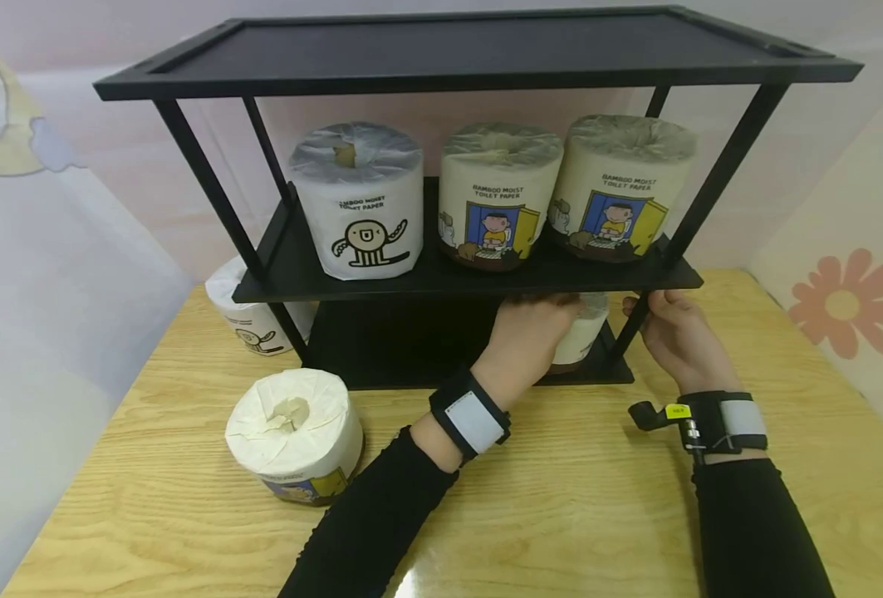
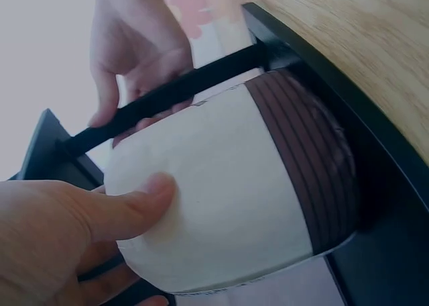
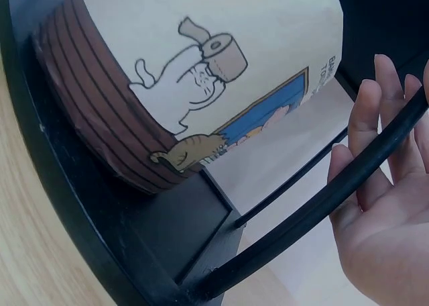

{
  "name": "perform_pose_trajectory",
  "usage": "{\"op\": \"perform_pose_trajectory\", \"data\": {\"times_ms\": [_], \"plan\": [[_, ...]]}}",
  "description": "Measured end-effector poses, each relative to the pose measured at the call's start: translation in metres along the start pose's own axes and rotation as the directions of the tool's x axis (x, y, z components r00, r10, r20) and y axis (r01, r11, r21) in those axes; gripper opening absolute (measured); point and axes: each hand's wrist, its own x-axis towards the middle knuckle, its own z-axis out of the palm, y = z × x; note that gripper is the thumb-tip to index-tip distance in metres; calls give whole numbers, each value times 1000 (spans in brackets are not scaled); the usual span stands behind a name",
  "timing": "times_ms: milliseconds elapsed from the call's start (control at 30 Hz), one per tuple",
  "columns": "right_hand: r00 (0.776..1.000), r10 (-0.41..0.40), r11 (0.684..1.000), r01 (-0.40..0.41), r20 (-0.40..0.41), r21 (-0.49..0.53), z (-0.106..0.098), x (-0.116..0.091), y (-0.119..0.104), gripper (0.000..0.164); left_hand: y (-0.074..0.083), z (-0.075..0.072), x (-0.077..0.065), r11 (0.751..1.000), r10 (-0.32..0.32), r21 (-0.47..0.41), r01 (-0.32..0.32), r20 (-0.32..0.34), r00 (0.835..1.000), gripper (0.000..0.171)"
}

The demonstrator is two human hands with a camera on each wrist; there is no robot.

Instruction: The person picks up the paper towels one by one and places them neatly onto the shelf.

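Note:
My left hand [image 1: 525, 340] reaches under the middle shelf and grips a wrapped toilet paper roll [image 1: 580, 336] at the right end of the rack's bottom shelf. In the left wrist view its thumb [image 2: 151, 198] presses on the roll's cream wrapper, with fingers on the far side. The roll stands upright on its brown-striped end, cartoon animals and a blue picture showing in the right wrist view [image 3: 201, 84]. Outside the rack's front right post [image 1: 630, 326], my right hand [image 1: 684, 336] has its fingers extended behind that post, close to the roll but not around it.
Three toilet paper rolls stand on the black rack's middle shelf [image 1: 381, 286]: a white one [image 1: 370, 208] and two cream ones [image 1: 497, 199]. A cream roll [image 1: 291, 423] stands on the wooden table at front left. Another white roll [image 1: 262, 328] sits beside the rack's left side. The top panel [image 1: 471, 50] overhangs everything.

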Motion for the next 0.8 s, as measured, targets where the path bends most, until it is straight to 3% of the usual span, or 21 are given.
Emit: {"op": "perform_pose_trajectory", "data": {"times_ms": [300,567,800], "plan": [[1000,-30,999,29,9,17,1,2,4,27,-3,6,3,1000,-2,29,3,-37,999,36],[999,-34,999,34,8,12,1,1,3,27,5,8,4,1000,3,22,-1,-91,996,29],[999,-42,999,42,12,-30,0,3,3,28,20,9,16,996,-37,74,45,-111,993,43]]}}
